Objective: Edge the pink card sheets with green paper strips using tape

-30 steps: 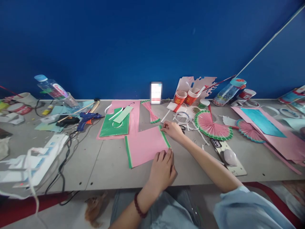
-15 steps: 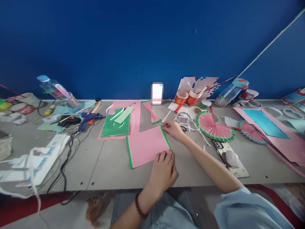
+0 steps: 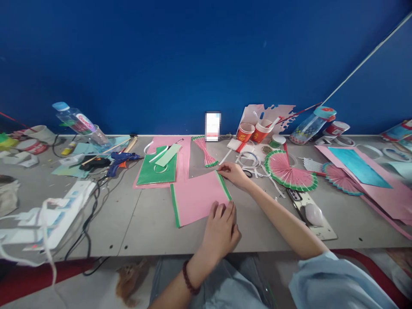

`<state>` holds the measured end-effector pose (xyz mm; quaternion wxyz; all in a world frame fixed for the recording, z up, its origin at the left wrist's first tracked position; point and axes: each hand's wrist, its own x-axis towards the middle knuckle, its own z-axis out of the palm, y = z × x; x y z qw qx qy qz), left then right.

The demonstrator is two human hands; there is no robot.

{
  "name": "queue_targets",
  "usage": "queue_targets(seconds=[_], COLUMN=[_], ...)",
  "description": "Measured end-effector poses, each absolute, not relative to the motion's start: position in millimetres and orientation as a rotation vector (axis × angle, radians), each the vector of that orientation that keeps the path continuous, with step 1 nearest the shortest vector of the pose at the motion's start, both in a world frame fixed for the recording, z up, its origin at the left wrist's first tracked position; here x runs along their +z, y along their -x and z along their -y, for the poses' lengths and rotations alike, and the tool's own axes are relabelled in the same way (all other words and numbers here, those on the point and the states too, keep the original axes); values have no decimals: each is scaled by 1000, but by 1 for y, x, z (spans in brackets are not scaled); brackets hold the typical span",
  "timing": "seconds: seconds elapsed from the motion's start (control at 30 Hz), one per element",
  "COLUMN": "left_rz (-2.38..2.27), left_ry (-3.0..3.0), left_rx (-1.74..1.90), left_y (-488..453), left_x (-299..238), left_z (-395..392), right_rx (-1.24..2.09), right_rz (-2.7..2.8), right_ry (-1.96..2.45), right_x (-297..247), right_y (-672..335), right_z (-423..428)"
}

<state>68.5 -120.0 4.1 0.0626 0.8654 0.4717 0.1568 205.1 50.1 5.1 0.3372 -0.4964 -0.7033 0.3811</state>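
Open counter (image 3: 151,231) stretches along the front edge between black cables (image 3: 93,206) and the left hand (image 3: 220,229). From the back edge forward, paper cups (image 3: 245,134), coiled white strips (image 3: 248,165) and a pleated fan (image 3: 278,167) crowd the way past the right hand (image 3: 234,174).

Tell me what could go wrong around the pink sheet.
The right green strip on the pink sheet might end up crooked if the left hand or right hand slips; both are at that edge. The glue gun points toward the green pack; if hot, it could mark it.
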Motion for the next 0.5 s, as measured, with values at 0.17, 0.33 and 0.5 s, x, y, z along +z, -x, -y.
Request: queue_targets(seconds=[0.17,0.33,0.5], left_rz=[-1422,-1421,-1417], left_ry=[-2616,-2604,-2598], left_rx=[448,459,476], left_y=[-68,-68,-69], left_x=[5,5,5], left_z=[119,120,120], right_rx=[1020,771,734], right_rz=[1915,2000,1974], right_ry=[1330,1306,1229], right_x=[9,13,16], right_y=[-208,-205,-202], right_z=[-57,-56,-49])
